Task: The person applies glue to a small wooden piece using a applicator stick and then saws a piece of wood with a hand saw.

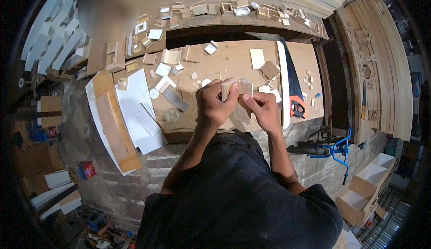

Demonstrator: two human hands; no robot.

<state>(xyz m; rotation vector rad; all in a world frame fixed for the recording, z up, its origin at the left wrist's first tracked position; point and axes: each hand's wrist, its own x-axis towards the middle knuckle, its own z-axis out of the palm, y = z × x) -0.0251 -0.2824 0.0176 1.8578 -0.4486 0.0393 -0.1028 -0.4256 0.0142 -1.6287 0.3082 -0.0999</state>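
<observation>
Both my hands are up over the near edge of a wooden workbench, in front of my body. Between them is a small piece made of thin wooden boards, which seem to meet at a corner. My left hand is closed round its left side, thumb pressed on the face. My right hand pinches the right side with the thumb in front; its other fingers are mostly hidden. Left of my hands lie a flat grey metal piece, a clear round container and a white disc.
A handsaw with an orange-and-black handle lies at the right beside a long white strip. Small wooden boxes and offcuts are scattered behind. White boards overhang the left edge. A blue bicycle-like frame stands at the right.
</observation>
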